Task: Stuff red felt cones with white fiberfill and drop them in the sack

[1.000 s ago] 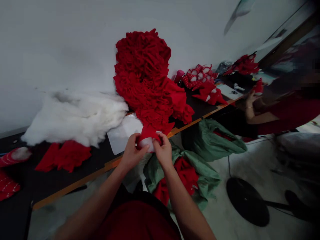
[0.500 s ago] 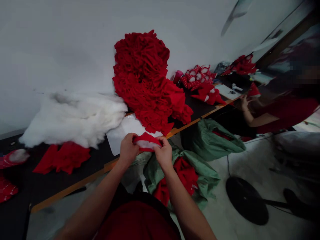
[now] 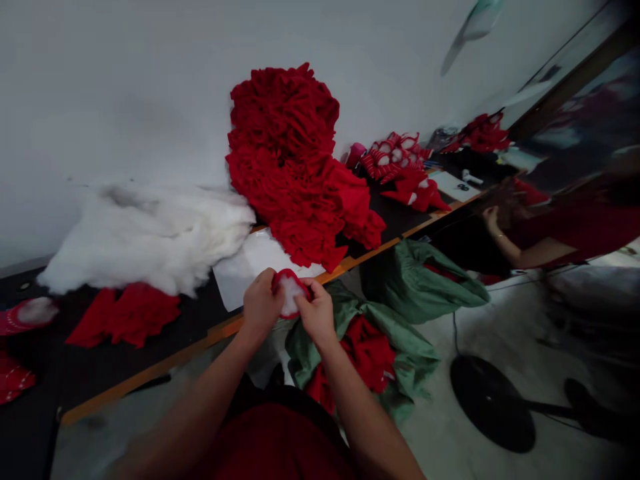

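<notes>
Pouch [image 3: 287, 273] is pinched at its rim by left hand [image 3: 262, 304] and right hand [image 3: 317, 311], near table [image 3: 100, 373] edge. Fill [image 3: 290, 295] may be squeezed out if pressed too hard.

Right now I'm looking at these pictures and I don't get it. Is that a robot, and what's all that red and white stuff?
No robot here! It's a person. The camera sits on their head, looking forward and down. The left hand and right hand hold a red cloth piece in their fingers; white filling shows in its opening. On the dark table lie fluffy white stuffing, a tall heap of red cloth and a white sheet. The arm at the right belongs to somebody else.
</notes>
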Motion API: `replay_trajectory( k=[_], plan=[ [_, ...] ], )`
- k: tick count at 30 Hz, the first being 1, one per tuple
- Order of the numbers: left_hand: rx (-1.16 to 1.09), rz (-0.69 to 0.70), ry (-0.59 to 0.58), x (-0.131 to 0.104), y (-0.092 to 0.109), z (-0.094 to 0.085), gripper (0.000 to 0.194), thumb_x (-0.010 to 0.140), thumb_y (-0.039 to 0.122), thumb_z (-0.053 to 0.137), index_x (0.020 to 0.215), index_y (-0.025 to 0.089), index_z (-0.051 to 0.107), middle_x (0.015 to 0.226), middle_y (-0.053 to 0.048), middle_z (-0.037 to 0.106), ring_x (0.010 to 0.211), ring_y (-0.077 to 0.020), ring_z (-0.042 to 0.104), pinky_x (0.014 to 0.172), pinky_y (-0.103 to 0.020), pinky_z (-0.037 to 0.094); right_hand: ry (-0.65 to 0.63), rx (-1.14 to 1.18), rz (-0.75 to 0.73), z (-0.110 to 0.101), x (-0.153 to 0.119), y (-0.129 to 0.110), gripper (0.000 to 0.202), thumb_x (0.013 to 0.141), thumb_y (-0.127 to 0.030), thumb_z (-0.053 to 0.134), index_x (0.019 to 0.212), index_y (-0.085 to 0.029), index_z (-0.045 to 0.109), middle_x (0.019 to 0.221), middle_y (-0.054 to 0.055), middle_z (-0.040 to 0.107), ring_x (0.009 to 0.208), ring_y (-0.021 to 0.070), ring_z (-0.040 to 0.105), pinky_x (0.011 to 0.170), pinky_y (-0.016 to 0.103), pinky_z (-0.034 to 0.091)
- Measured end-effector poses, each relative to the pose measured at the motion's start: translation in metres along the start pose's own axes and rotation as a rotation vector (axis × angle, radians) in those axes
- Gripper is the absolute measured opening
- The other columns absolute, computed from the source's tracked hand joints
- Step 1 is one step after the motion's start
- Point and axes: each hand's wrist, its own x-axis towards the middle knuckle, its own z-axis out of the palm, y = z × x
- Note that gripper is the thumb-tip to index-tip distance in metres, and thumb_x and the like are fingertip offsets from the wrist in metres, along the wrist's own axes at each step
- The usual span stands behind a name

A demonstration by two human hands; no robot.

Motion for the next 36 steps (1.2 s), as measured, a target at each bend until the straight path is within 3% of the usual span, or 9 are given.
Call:
replay_trajectory(
  k=[2,5,9,13,15,21,27,32,36],
  plan=[
    [0.074,-0.014,0.057,-0.001,0.000,0.003,0.007,0.067,0.015,0.044,0.071,0.020,0.047,0.065,0.000,0.049,0.063,-0.0145,0.047,0.059,-0.027,0.034,0.085,-0.057,-0.009,0.003,0.001,0.002,0.021,0.061,-0.017,0.051,0.080,-0.017,0.059,0.073,0.000,0.060,0.066,0.0146,0.054,0.063,0.027,0.046],
    [-0.025,-0.003,-0.020,-0.003,0.003,0.000,0.011,0.068,0.017,0.045,0.079,0.020,0.048,0.070,0.000,0.052,0.065,-0.0146,0.049,0.060,-0.026,0.037,0.108,-0.076,-0.002,0.002,0.001,0.002,0.023,0.061,-0.017,0.049,0.082,-0.017,0.058,0.074,0.000,0.060,0.066,0.0146,0.054,0.065,0.028,0.047],
    [-0.197,0.015,-0.131,-0.005,0.009,-0.010,0.028,0.068,0.030,0.053,0.092,0.018,0.047,0.085,-0.003,0.056,0.076,-0.0165,0.053,0.069,-0.029,0.042,0.027,-0.036,-0.038,-0.002,-0.003,-0.001,0.028,0.066,-0.021,0.050,0.093,-0.018,0.058,0.085,0.003,0.063,0.077,0.0168,0.058,0.074,0.031,0.048],
    [-0.173,-0.024,-0.159,-0.009,0.011,-0.014,0.037,0.063,0.026,0.056,0.098,0.017,0.048,0.091,-0.005,0.058,0.080,-0.0188,0.055,0.071,-0.031,0.043,-0.156,0.079,-0.023,-0.002,-0.011,-0.001,0.041,0.066,-0.023,0.057,0.107,-0.020,0.055,0.104,0.005,0.062,0.092,0.0186,0.058,0.084,0.033,0.046],
    [-0.125,-0.025,-0.184,-0.012,0.010,-0.012,0.034,0.063,0.023,0.053,0.097,0.017,0.050,0.087,-0.005,0.060,0.077,-0.0190,0.056,0.068,-0.031,0.043,-0.159,0.112,0.000,-0.001,-0.013,0.000,0.042,0.064,-0.021,0.057,0.106,-0.019,0.055,0.101,0.004,0.063,0.088,0.0180,0.059,0.080,0.032,0.048],
    [0.030,0.039,-0.022,-0.006,-0.002,-0.009,0.021,0.062,0.014,0.049,0.082,0.019,0.054,0.081,-0.005,0.060,0.078,-0.0199,0.056,0.071,-0.032,0.042,0.039,0.051,0.048,-0.002,-0.012,-0.001,0.027,0.061,-0.018,0.054,0.088,-0.017,0.058,0.076,0.000,0.062,0.065,0.0141,0.056,0.064,0.028,0.048],
    [0.058,0.046,-0.033,-0.008,0.001,-0.009,0.027,0.067,0.017,0.049,0.094,0.019,0.051,0.092,-0.006,0.057,0.084,-0.0204,0.055,0.073,-0.033,0.043,-0.108,0.121,-0.007,-0.003,-0.015,-0.007,0.040,0.063,-0.023,0.061,0.102,-0.019,0.053,0.100,0.005,0.061,0.087,0.0176,0.058,0.077,0.031,0.048],
    [-0.281,0.093,-0.055,-0.020,0.011,-0.018,0.032,0.071,0.027,0.054,0.101,0.018,0.049,0.095,-0.006,0.056,0.084,-0.0173,0.054,0.074,-0.030,0.044,0.032,0.180,0.031,-0.004,-0.012,-0.008,0.026,0.069,-0.030,0.058,0.092,-0.018,0.058,0.087,0.003,0.062,0.079,0.0161,0.057,0.074,0.030,0.047],
    [-0.714,-0.118,0.012,-0.033,0.011,-0.026,0.028,0.074,0.038,0.054,0.093,0.018,0.051,0.083,-0.002,0.057,0.072,-0.0125,0.056,0.067,-0.026,0.046,0.159,0.433,0.050,-0.004,-0.010,-0.008,0.026,0.067,-0.029,0.060,0.092,-0.021,0.056,0.088,0.001,0.061,0.078,0.0132,0.058,0.073,0.027,0.047]
  ],
)
